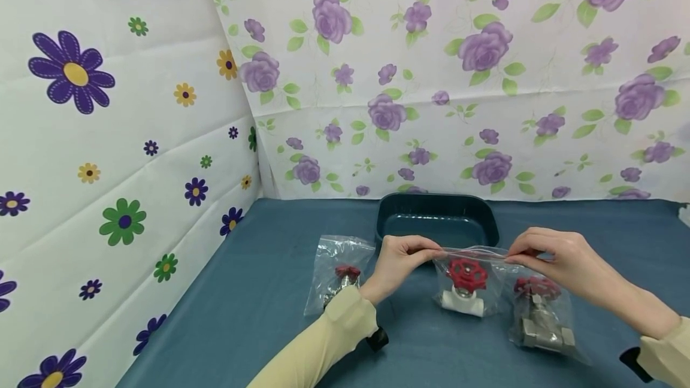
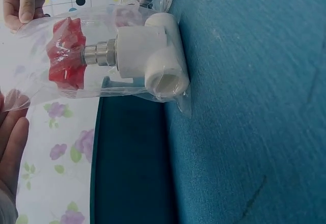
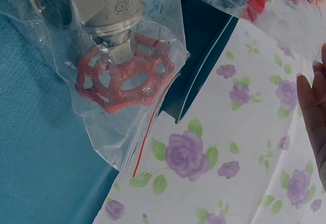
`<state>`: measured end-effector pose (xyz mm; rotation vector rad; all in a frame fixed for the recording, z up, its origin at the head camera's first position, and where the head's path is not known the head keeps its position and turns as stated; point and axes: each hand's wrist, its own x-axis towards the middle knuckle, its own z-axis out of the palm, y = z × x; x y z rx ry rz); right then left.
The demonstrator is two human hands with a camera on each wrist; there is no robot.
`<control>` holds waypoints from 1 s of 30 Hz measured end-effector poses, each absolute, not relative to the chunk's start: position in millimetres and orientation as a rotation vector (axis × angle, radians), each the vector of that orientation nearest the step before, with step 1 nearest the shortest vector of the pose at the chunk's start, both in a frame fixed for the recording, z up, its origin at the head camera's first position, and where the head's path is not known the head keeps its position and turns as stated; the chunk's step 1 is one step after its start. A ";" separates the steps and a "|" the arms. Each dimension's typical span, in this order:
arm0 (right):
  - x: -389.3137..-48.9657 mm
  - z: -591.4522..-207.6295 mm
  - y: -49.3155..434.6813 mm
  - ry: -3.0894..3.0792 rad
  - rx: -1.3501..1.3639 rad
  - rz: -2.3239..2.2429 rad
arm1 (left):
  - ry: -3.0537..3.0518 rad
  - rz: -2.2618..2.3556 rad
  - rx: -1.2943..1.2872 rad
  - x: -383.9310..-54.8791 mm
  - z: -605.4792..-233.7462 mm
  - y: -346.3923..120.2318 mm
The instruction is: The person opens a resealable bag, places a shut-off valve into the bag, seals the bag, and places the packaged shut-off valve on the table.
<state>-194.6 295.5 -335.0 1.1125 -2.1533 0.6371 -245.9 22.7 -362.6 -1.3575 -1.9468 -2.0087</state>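
Observation:
A clear zip bag (image 1: 498, 289) hangs upright between both hands at its top edge. Inside it is a white plastic valve (image 1: 462, 303) with a red handwheel (image 1: 468, 274); the left wrist view shows its metal stem (image 2: 100, 53) too. My left hand (image 1: 400, 263) pinches the bag's left top corner between thumb and fingers. At the opposite corner, my right hand (image 1: 566, 259) pinches the same edge. Just below the right hand, a second bag holds a steel valve (image 1: 543, 325) with a red handwheel (image 3: 125, 76). In the right wrist view, a red zip line (image 3: 147, 140) marks that bag's top.
Behind the hands, a dark teal tray (image 1: 436, 201) stands at the back of the blue-covered table (image 1: 259, 292). Left of the left hand lies another bagged valve (image 1: 347, 274), partly hidden by the forearm. Flowered sheets (image 1: 323, 136) hang along the back and left side.

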 end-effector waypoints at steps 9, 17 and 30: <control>-192.2 -333.6 296.8 -2.209 1.146 0.698 | -1.928 -1.979 -1.398 -245.2 -361.8 23.9; -193.5 -334.2 289.5 -2.243 1.089 0.673 | -1.884 -1.992 -1.427 -246.0 -362.6 24.3; -204.2 -336.7 248.8 -2.391 0.975 0.654 | -1.912 -1.875 -1.440 -245.9 -361.1 23.3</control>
